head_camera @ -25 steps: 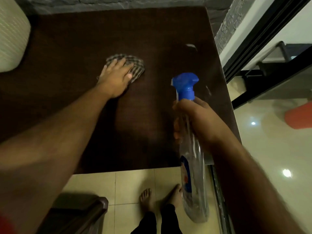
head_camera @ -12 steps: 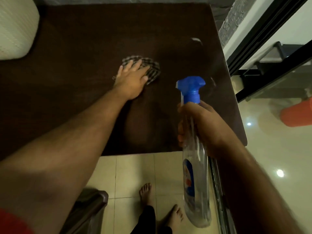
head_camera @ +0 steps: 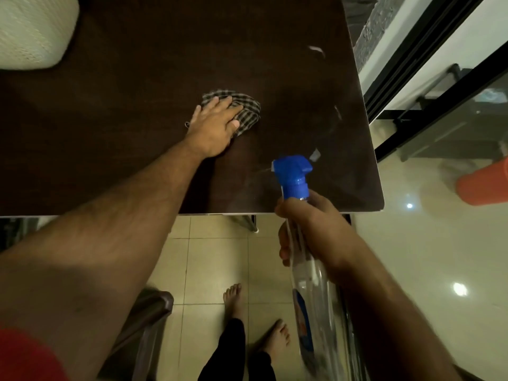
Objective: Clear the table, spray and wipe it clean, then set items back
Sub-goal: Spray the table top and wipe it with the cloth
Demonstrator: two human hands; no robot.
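Note:
A dark brown table (head_camera: 137, 111) fills the upper half of the head view. My left hand (head_camera: 215, 125) lies flat with straight fingers on a crumpled checked cloth (head_camera: 246, 110) near the table's middle right. My right hand (head_camera: 310, 229) grips the neck of a clear spray bottle (head_camera: 313, 306) with a blue trigger head (head_camera: 292, 174). The bottle hangs over the table's near edge, nozzle pointing left towards the table. Wet streaks (head_camera: 316, 49) glint on the table's right side.
A pale cushioned seat (head_camera: 30, 31) sits at the table's far left corner. A dark chair (head_camera: 148, 314) stands below the near edge on the tiled floor. My bare feet (head_camera: 233, 298) are beneath. A glass door frame (head_camera: 428, 78) and an orange object (head_camera: 483, 182) lie right.
My left hand has slid the cloth rightward across the table. My right hand has kept hold of the bottle, now nearer the table's front edge, as the view pulled back.

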